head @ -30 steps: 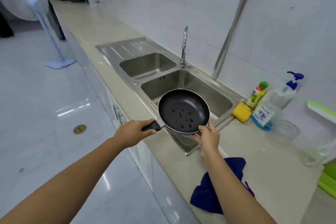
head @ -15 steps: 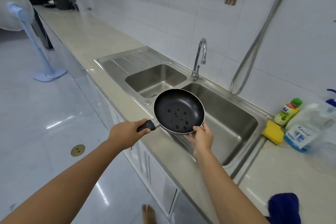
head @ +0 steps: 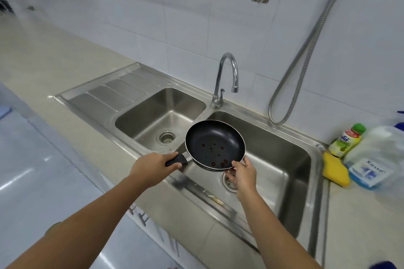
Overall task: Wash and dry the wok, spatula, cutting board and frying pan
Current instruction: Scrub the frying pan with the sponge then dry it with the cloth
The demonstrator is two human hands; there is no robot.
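A small black frying pan (head: 215, 143) with dark red spots on its base hangs level over the steel double sink (head: 314, 159), above the divider and the right basin. My left hand (head: 153, 166) grips its black handle. My right hand (head: 242, 173) pinches the pan's near rim from below. The wok, spatula and cutting board are out of view.
A curved tap (head: 227, 76) stands behind the basins, its spout over the right one. A metal hose (head: 306, 54) hangs on the tiled wall. A yellow sponge (head: 335, 169), a green-capped bottle (head: 346, 140) and a clear jug (head: 376, 159) sit right of the sink. Drainboard (head: 113, 91) at left.
The view has swung left and closer to the sink. The pan has moved from over the counter edge to above the right basin. Both hands keep the same hold.
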